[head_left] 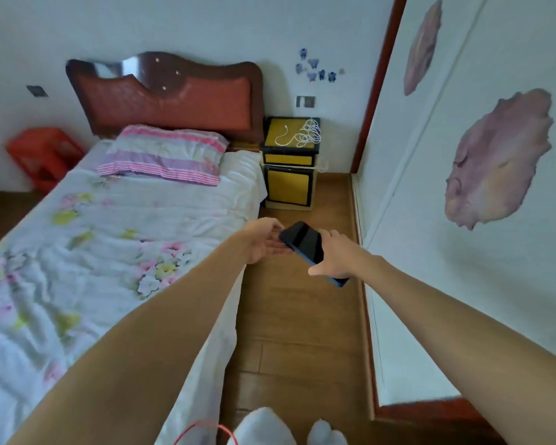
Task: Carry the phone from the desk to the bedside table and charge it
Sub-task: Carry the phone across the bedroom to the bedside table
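Phone (305, 244) is in the air, out in front over the wooden floor (302, 316), in the aisle between the bed (109, 236) and the wall. Right hand (334, 256) has it, grip wrapped around the lower half, thumb across the near edge, dark screen facing up. Left hand (264, 240) is right alongside, palm open and fingers spread loose, touching or all but touching the phone's far end; it holds nothing.

So this looks like the carry leg. The yellow bedside table (291, 162) sits well ahead against the back wall, just beside the headboard. On its worktop lies a tangle of white cable (302, 134), one loose end trailing toward the front. A wall socket (305, 101) shows above it; whether the cable is plugged in there I can't tell.

Next move, by my read: close the gap to the table, set the phone down or keep it in the right hand, and free the left to pick out that loose cable end. Which end of the phone takes the plug is too blurred to call.
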Demonstrator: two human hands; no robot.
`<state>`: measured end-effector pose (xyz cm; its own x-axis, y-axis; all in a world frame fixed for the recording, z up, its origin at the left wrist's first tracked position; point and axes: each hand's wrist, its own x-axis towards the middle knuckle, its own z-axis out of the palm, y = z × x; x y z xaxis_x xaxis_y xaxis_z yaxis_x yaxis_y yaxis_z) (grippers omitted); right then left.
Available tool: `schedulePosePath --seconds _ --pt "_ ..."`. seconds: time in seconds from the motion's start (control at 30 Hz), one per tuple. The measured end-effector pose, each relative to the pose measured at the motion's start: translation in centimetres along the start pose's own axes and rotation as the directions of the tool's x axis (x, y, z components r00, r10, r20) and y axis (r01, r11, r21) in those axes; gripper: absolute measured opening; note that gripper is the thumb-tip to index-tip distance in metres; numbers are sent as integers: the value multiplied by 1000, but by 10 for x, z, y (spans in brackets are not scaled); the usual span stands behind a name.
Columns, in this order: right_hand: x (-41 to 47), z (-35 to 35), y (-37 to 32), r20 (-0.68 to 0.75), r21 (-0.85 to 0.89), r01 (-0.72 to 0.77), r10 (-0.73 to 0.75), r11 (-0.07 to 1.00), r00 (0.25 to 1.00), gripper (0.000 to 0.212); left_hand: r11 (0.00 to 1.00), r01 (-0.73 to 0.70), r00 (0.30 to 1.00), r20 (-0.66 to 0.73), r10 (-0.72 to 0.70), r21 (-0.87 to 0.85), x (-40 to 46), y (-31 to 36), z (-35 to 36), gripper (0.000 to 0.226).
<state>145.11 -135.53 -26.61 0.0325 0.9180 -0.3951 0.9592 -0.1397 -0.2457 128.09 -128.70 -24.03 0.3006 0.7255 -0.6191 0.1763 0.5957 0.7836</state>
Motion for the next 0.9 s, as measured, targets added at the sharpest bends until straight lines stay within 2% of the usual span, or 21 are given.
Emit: schedulePosePath --seconds 0.13,0.3,0.4,0.53,0.67,0.8,0.9 --pt "60 -31 9 21 -67 69 -68 995 997 92 997 18 999 -46 -22 -73 48 29 -6 9" --pt "148 -65 20 68 -70 107 -102 992 992 91 997 7 996 -93 -14 -77 129 77 -18 9" --pt "234 -96 27 66 -46 59 -56 997 996 90 996 37 997 -63 -42 -82 210 129 -31 10" --pt "270 -117 29 67 -50 67 -63 997 996 89 997 24 999 -44 -27 -70 247 158 -40 10" --pt "351 -162 34 64 -27 30 -28 999 998 86 997 34 999 17 -33 -69 317 226 -53 20" --pt "414 -199 40 57 -12 33 -33 999 998 87 997 50 999 0 -50 -66 371 279 -58 6" --pt "460 -218 51 65 -2 28 -28 1000 997 89 996 66 998 11 -65 -61 411 307 -59 7"
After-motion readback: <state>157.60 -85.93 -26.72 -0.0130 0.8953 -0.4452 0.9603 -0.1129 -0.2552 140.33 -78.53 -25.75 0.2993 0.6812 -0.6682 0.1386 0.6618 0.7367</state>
